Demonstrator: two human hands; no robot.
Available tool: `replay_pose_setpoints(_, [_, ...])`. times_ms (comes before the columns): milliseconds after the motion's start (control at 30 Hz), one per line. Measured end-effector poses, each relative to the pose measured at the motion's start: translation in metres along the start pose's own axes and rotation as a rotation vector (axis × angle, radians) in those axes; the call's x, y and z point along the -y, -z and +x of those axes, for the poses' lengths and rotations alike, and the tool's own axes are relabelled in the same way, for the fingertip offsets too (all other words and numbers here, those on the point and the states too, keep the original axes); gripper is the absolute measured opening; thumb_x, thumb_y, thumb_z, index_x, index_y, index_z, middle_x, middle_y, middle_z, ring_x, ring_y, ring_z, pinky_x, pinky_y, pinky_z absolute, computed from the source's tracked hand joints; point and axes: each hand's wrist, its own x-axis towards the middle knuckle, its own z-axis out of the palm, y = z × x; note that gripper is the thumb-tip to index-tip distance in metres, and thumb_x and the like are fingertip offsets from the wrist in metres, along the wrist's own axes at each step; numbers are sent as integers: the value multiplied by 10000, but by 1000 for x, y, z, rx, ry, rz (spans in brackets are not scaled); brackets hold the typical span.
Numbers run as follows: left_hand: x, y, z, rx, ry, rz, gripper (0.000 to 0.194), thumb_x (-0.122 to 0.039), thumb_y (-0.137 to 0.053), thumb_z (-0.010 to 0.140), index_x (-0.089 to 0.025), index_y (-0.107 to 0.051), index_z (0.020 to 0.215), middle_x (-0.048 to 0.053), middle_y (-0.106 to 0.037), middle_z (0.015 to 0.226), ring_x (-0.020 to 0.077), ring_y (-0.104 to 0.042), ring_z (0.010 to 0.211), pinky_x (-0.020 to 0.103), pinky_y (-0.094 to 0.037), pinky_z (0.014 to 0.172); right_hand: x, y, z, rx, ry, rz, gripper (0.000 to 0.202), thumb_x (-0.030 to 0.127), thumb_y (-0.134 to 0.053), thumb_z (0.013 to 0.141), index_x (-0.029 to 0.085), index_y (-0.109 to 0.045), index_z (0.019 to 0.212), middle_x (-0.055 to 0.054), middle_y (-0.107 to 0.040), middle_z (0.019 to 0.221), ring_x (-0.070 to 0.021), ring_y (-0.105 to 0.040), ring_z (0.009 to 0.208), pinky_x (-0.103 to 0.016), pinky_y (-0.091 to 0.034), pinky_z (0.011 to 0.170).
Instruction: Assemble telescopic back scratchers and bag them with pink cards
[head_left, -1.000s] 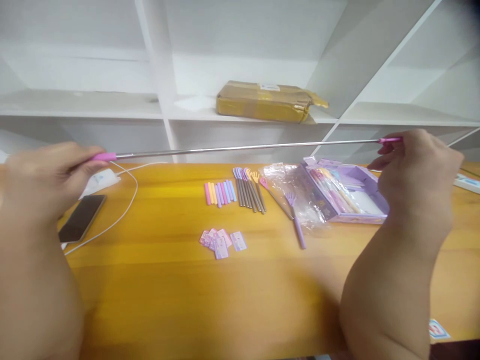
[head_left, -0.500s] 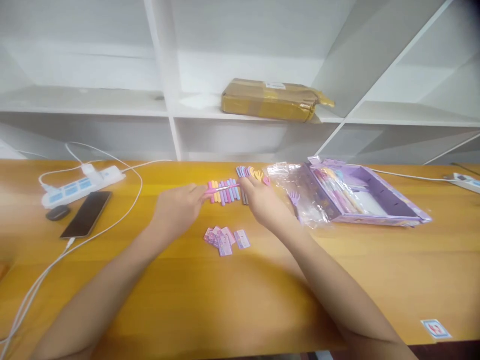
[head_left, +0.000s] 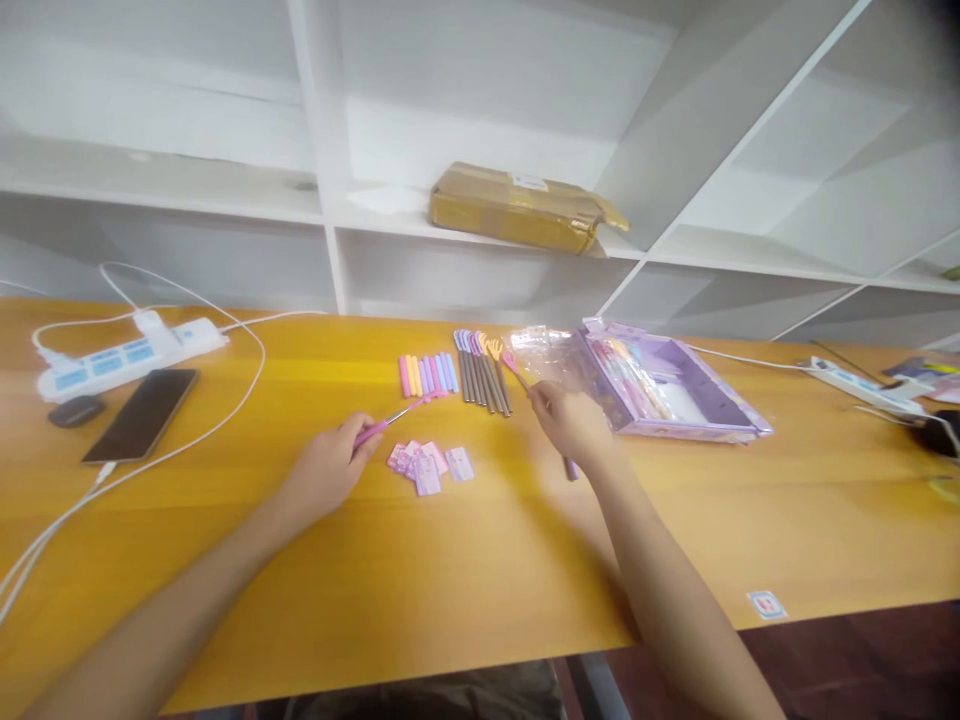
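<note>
Left hand (head_left: 326,468) clamps its fingers round the pink stick (head_left: 370,435), likely end-held to free its tip, towards the worktop's (head_left: 480,570) back edge! Right hand's (head_left: 571,420) at the pink-headed stick (head_left: 511,361); fingers closed? Can't tell.

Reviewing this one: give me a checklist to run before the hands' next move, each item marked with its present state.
1. Left hand has hold of the pink-handled stick: ok, fingers wrap the handle.
2. Right hand firmly holds the pink-headed rod: cannot tell; the fingers are at its shaft, but how they close is hidden.
3. Pastel tubes lined up side by side: ok.
4. Cards squared in one stack: not ok; several overlap loosely and one lies apart.
5. Purple box open: ok, its inside shows.
</note>
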Motion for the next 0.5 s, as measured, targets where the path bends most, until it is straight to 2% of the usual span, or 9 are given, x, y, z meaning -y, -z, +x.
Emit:
replay_pose_setpoints(100, [14, -6, -10, -27, -1, -6, 347, -546, -404, 1089, -262, -586, 1167, 8, -724, 879, 221, -680, 748, 323, -478, 714, -7, -21, -9, -21, 13, 64, 315, 338, -417, 1050, 209, -702, 1009, -113, -759, 972, -247, -692, 840, -331, -460, 728])
replay_pose_setpoints(200, [21, -14, -17, -5, -163, 37, 347, -509, -417, 1106, -249, -629, 1196, 26, -760, 1017, 204, -722, 871, 302, -517, 775, 0, -34, -21, -32, 88, 187, 317, 372, -417, 1072, 216, -686, 1132, -94, -758, 1041, -229, -696, 867, -340, -504, 793])
replay_pose_setpoints(267, [21, -21, -21, -10, -322, 114, 344, -462, -414, 1122, -235, -663, 1190, 37, -763, 1046, 190, -730, 904, 289, -526, 810, 12, -38, -31, 9, 226, 319, 356, 411, -404, 1097, 211, -644, 1266, -86, -746, 1035, -209, -689, 846, -330, -514, 785])
replay_pose_setpoints(367, [16, -29, -25, -47, -494, 238, 346, -398, -398, 1137, -217, -692, 1156, 25, -745, 932, 162, -706, 786, 266, -509, 735, 37, -43, -47, 109, 528, 441, 436, 489, -415, 1106, 199, -561, 1397, -93, -728, 1065, -204, -683, 868, -328, -523, 782])
replay_pose_setpoints(433, [13, -32, -28, -72, -558, 271, 322, -369, -414, 1137, -212, -696, 1137, 18, -740, 901, 156, -693, 750, 262, -495, 703, 55, -46, -56, 103, 670, 412, 379, 464, -466, 1102, 199, -582, 1348, -97, -726, 1095, -199, -685, 905, -321, -527, 801])
replay_pose_setpoints(500, [11, -33, -29, -77, -593, 277, 296, -343, -429, 1135, -211, -693, 1128, 15, -743, 899, 154, -690, 744, 263, -488, 692, 68, -49, -62, 44, 749, 342, 232, 351, -498, 1105, 207, -626, 1234, -79, -733, 1068, -180, -688, 916, -302, -523, 812])
